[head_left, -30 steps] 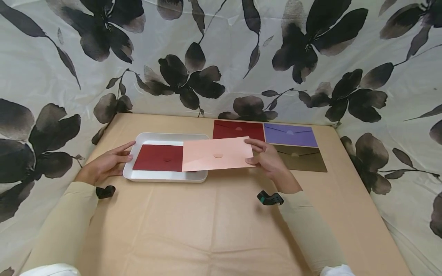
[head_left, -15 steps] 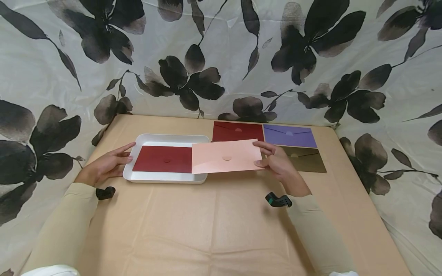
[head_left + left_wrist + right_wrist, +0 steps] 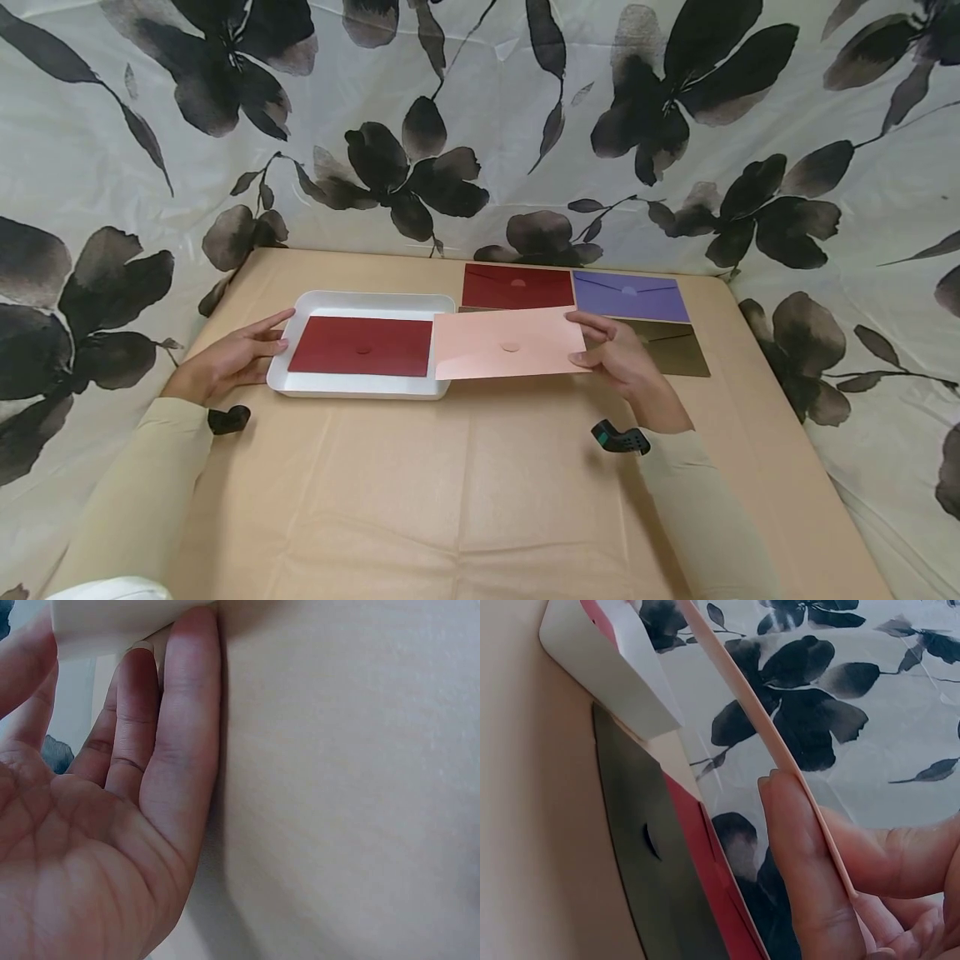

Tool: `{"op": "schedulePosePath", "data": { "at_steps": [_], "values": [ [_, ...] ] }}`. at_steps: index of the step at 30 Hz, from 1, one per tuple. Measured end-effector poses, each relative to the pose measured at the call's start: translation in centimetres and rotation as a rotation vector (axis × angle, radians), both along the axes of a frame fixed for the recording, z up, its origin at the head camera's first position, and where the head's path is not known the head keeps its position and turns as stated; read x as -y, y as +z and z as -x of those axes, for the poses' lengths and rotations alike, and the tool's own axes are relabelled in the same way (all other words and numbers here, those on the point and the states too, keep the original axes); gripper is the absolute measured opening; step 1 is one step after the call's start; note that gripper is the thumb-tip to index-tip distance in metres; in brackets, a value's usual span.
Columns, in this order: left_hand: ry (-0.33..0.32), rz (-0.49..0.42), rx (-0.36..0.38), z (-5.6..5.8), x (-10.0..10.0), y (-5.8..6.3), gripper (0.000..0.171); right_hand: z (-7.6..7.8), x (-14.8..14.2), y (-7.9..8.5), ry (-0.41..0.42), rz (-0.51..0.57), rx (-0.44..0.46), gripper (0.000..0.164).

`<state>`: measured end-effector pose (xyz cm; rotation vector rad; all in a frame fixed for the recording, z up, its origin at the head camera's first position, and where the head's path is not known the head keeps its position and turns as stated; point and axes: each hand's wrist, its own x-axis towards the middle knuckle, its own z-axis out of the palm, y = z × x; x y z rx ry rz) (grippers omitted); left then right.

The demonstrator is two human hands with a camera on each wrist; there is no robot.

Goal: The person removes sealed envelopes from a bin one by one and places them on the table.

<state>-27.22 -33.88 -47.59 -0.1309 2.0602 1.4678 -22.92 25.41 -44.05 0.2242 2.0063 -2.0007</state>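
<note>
In the head view, my right hand (image 3: 622,358) pinches a pink envelope (image 3: 510,343) by its right edge, thumb against fingers. The right wrist view shows the pink envelope (image 3: 754,716) edge-on, raised above the table. Its left edge reaches the right rim of a white tray (image 3: 367,388). A dark red envelope (image 3: 360,346) lies flat in the tray. My left hand (image 3: 232,357) holds the tray's left end. In the left wrist view, the thumb touches the tray wall (image 3: 105,626) and fingertips go out of sight beneath it.
Behind and right of the pink envelope lie another red envelope (image 3: 517,285), a purple envelope (image 3: 630,293) and an olive envelope (image 3: 678,346). An olive envelope (image 3: 637,840) also shows near the tray in the right wrist view. A tan cloth (image 3: 465,492) covers the table.
My right hand has moved right with the pink envelope, uncovering more of the red envelope in the tray. My left hand and the tray have stayed in place.
</note>
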Motion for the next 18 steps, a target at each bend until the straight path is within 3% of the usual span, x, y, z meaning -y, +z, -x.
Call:
{"op": "schedulePosePath", "data": {
  "at_steps": [18],
  "values": [
    [0.015, -0.026, -0.012, -0.3, 0.0, -0.1, 0.078, -1.0, -3.3, -0.4, -0.014, -0.031, -0.002, 0.077]
  ]
}}
